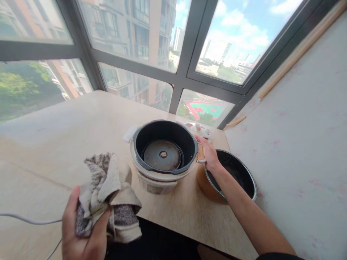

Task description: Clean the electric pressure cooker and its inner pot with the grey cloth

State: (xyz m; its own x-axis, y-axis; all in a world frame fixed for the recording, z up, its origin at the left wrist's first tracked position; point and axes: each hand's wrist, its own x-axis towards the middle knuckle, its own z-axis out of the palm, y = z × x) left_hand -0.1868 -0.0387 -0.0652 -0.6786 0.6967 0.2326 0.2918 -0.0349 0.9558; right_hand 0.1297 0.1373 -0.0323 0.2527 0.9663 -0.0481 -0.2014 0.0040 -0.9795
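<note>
Standing on the pale worktop (78, 126), one open cooker body (154, 175) is taken as the landmark; a panel (157, 187) is seen on its front, its markings too blurred to be read, and no brand can be made out. Inside it, one round metal plate (154, 155) with a small central disc (163, 154) is shown. Two side handles are counted: one white (130, 133), one tan (201, 153). Inner pot, one (213, 187), dark inside and brown outside: set just to the right of the cooker body, partly covered by the right forearm. Lid-like piece, one (204, 131), pale: placed behind and to the right of it, partly hidden. Cloth, one (108, 191), cream and grey-brown, crumpled: held up to its near left by the left hand (84, 231), the thumb and fingers closed on the folds. Right hand (210, 153), at the tan handle: contact is made there, but how far the fingers are closed cannot be told. Cord lengths, two, one grey (29, 219), one thin and dark (54, 249): seen to the far left.
</note>
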